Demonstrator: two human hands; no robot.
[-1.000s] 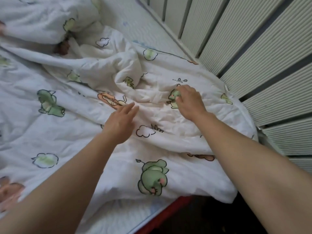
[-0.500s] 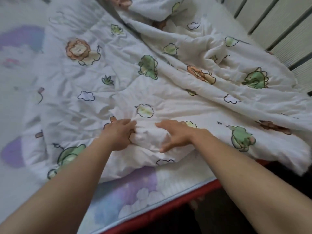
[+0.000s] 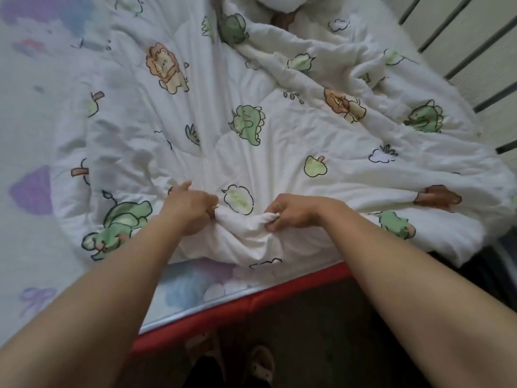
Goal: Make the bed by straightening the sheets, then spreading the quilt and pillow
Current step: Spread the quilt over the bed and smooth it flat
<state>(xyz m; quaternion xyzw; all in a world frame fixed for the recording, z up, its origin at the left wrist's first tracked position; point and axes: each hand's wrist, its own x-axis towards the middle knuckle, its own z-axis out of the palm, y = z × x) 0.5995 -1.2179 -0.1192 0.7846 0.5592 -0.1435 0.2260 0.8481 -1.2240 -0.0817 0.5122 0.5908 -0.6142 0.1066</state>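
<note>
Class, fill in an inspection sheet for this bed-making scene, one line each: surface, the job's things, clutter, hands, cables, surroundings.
Surface: bed sheet with pastel prints, bare on the left and along the near edge; red bed frame below it.
Job's things: quilt, white with animal prints, creased all over and bunched up at the far right.
Clutter: nothing seen.
Hands: left hand and right hand each grip a fold of the quilt close to its near edge.
Cables: nothing seen.
Surroundings: ribbed slatted panels on the right; dark floor beside the bed.
</note>
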